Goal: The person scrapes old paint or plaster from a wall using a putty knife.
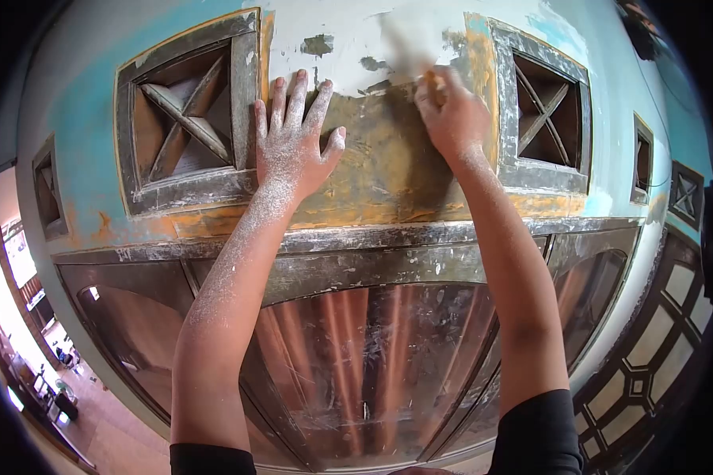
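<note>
My left hand point(291, 144) lies flat against the wall with its fingers spread, white dust covering its back and the forearm. It is beside the left wooden vent frame point(245, 111). Up and to the right, my right hand point(458, 115) is closed round the handle of a scraper point(410, 43), whose blade is smeared by motion in front of the white part of the wall. Between both hands the wall surface point(372, 150) is bare and brownish, with dark patches and a ragged edge where the white coat point(345, 39) begins above.
A worn wooden window frame point(372, 265) with glass panes and reddish curtains point(356, 340) behind them runs below the hands. The right vent frame point(543, 178) is close to my right wrist. A patterned door point(650, 348) stands at far right. Tiled floor point(111, 419) shows lower left.
</note>
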`<move>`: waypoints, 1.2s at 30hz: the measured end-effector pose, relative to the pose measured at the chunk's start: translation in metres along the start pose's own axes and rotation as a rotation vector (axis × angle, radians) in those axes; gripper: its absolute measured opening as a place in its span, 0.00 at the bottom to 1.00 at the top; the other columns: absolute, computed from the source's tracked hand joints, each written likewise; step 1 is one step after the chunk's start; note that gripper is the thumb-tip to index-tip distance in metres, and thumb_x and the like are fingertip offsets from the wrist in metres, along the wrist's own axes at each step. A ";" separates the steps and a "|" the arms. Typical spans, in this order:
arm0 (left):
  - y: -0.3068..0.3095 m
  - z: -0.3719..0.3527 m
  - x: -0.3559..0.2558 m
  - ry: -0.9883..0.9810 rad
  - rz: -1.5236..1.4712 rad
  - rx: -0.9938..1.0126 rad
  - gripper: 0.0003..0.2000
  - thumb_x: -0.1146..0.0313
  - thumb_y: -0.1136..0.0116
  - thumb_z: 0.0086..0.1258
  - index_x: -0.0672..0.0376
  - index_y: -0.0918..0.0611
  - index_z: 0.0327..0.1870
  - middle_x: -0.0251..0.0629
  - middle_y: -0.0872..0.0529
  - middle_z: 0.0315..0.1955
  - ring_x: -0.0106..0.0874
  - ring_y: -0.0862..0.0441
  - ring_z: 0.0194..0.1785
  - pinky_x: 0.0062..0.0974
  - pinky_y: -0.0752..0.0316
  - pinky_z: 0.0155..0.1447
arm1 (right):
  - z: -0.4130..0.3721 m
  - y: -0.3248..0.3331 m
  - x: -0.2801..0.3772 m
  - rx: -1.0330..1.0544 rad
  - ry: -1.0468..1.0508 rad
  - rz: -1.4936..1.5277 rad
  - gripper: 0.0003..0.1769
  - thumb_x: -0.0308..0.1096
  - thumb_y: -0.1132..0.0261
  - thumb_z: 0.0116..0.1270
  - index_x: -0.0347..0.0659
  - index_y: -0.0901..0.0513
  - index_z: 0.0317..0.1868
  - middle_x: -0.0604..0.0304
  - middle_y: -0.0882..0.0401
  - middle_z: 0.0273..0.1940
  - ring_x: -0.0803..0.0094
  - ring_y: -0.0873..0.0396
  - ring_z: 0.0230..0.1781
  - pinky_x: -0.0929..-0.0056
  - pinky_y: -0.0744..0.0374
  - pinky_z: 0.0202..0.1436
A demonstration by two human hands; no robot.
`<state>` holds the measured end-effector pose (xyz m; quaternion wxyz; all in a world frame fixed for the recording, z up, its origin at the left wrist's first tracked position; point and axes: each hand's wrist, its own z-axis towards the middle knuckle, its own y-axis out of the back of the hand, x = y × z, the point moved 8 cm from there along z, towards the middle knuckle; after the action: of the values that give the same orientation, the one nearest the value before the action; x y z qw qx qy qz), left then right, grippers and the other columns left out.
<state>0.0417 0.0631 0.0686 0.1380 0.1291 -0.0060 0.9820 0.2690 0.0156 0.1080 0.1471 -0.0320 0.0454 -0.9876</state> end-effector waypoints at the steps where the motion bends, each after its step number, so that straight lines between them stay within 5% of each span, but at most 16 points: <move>1: 0.000 0.000 0.000 -0.005 -0.003 -0.004 0.36 0.47 0.49 0.77 0.39 0.43 0.84 0.40 0.49 0.84 0.45 0.57 0.87 0.59 0.61 0.85 | -0.003 0.001 0.002 0.003 0.004 -0.001 0.17 0.50 0.33 0.72 0.59 0.18 0.58 0.63 0.13 0.27 0.59 0.12 0.29 0.59 0.17 0.36; 5: -0.001 -0.001 0.000 -0.009 0.004 -0.006 0.36 0.47 0.49 0.77 0.40 0.43 0.84 0.40 0.50 0.84 0.45 0.57 0.87 0.60 0.61 0.85 | -0.014 -0.008 0.019 0.105 0.232 -0.180 0.18 0.51 0.35 0.74 0.57 0.18 0.59 0.63 0.11 0.29 0.65 0.11 0.31 0.61 0.18 0.41; 9: 0.000 -0.002 0.000 -0.001 -0.007 -0.005 0.36 0.47 0.50 0.77 0.40 0.43 0.84 0.40 0.50 0.84 0.44 0.57 0.87 0.60 0.62 0.85 | -0.012 -0.002 -0.006 0.056 -0.077 -0.011 0.18 0.51 0.36 0.73 0.55 0.18 0.58 0.60 0.11 0.30 0.62 0.12 0.33 0.58 0.18 0.47; 12: -0.001 -0.001 -0.001 -0.004 0.009 0.011 0.36 0.47 0.49 0.77 0.40 0.43 0.84 0.40 0.50 0.84 0.44 0.57 0.87 0.60 0.62 0.85 | -0.026 -0.008 0.027 0.064 0.348 -0.126 0.16 0.49 0.37 0.75 0.57 0.19 0.59 0.61 0.11 0.31 0.59 0.12 0.33 0.59 0.19 0.48; 13: -0.001 0.000 0.000 -0.005 0.005 0.000 0.36 0.47 0.50 0.77 0.40 0.43 0.84 0.40 0.50 0.84 0.44 0.57 0.87 0.60 0.61 0.85 | -0.024 -0.004 0.029 0.061 0.348 -0.128 0.16 0.49 0.37 0.75 0.57 0.19 0.59 0.61 0.11 0.31 0.59 0.12 0.33 0.59 0.19 0.48; 15: -0.001 -0.002 0.000 -0.001 -0.001 -0.008 0.36 0.47 0.50 0.77 0.40 0.43 0.84 0.40 0.50 0.84 0.44 0.57 0.87 0.60 0.61 0.85 | -0.016 0.002 0.002 0.087 -0.065 -0.046 0.17 0.48 0.37 0.75 0.57 0.19 0.59 0.62 0.11 0.31 0.60 0.12 0.33 0.59 0.20 0.46; 17: -0.001 -0.001 0.000 0.001 0.012 -0.012 0.36 0.47 0.50 0.77 0.40 0.43 0.84 0.39 0.49 0.84 0.44 0.57 0.87 0.60 0.61 0.85 | -0.020 -0.003 0.004 0.070 -0.040 -0.088 0.17 0.47 0.37 0.74 0.57 0.19 0.59 0.62 0.11 0.31 0.62 0.12 0.32 0.60 0.21 0.44; 19: 0.000 -0.001 0.001 0.001 0.005 -0.011 0.36 0.47 0.49 0.77 0.40 0.43 0.84 0.39 0.49 0.84 0.44 0.56 0.87 0.60 0.60 0.85 | -0.037 -0.006 0.029 0.057 0.311 -0.122 0.16 0.47 0.37 0.73 0.56 0.19 0.58 0.61 0.11 0.30 0.63 0.12 0.31 0.61 0.21 0.42; 20: 0.000 -0.001 0.001 0.001 -0.003 -0.012 0.36 0.47 0.49 0.77 0.39 0.42 0.84 0.39 0.49 0.84 0.44 0.56 0.87 0.60 0.60 0.84 | -0.044 -0.003 0.028 0.063 0.327 -0.065 0.16 0.47 0.36 0.73 0.56 0.18 0.57 0.60 0.12 0.29 0.62 0.13 0.30 0.61 0.21 0.41; 26: 0.001 -0.002 0.000 0.013 0.005 0.001 0.36 0.47 0.49 0.77 0.39 0.42 0.84 0.39 0.49 0.84 0.44 0.56 0.87 0.60 0.60 0.85 | -0.011 -0.005 0.026 0.043 0.105 -0.124 0.16 0.46 0.34 0.71 0.57 0.18 0.58 0.62 0.13 0.27 0.61 0.13 0.28 0.61 0.21 0.39; 32: 0.000 -0.004 0.001 0.003 -0.034 -0.010 0.36 0.48 0.48 0.76 0.40 0.43 0.84 0.39 0.49 0.84 0.44 0.57 0.87 0.59 0.61 0.85 | -0.050 -0.007 0.021 -0.030 0.173 -0.039 0.17 0.47 0.35 0.71 0.58 0.18 0.58 0.62 0.14 0.26 0.60 0.14 0.27 0.60 0.21 0.39; 36: 0.001 -0.006 0.000 -0.001 -0.032 0.000 0.36 0.48 0.49 0.76 0.40 0.43 0.84 0.39 0.49 0.84 0.44 0.57 0.87 0.59 0.61 0.85 | -0.007 -0.008 0.033 0.016 0.105 -0.081 0.18 0.48 0.35 0.72 0.58 0.18 0.59 0.62 0.14 0.26 0.58 0.14 0.28 0.58 0.21 0.39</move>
<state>0.0404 0.0626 0.0629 0.1539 0.1294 -0.0039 0.9796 0.2343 0.0137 0.1033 0.1045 0.0191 0.0438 -0.9934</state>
